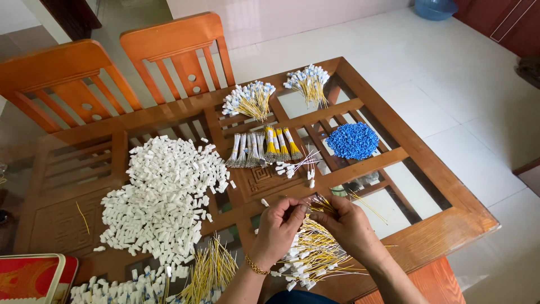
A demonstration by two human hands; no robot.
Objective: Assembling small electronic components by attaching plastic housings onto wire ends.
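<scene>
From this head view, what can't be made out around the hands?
- What the left hand and right hand pinch between them: too small, hidden by fingers.
- Yellow wire pile beneath: partly covered by both hands.
- Red tin: cut off by the bottom-left edge.
- Blue pieces: individual shapes too small.

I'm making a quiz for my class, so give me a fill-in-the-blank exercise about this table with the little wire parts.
1. The round heap near the table's far right side is coloured ____.
2. The big pile of small caps to the left of the hands is coloured ____.
3. The left hand wears a gold ____ at the wrist.
4. Behind the table stand ____ orange wooden chairs.

Missing words: blue; white; bracelet; two
</scene>
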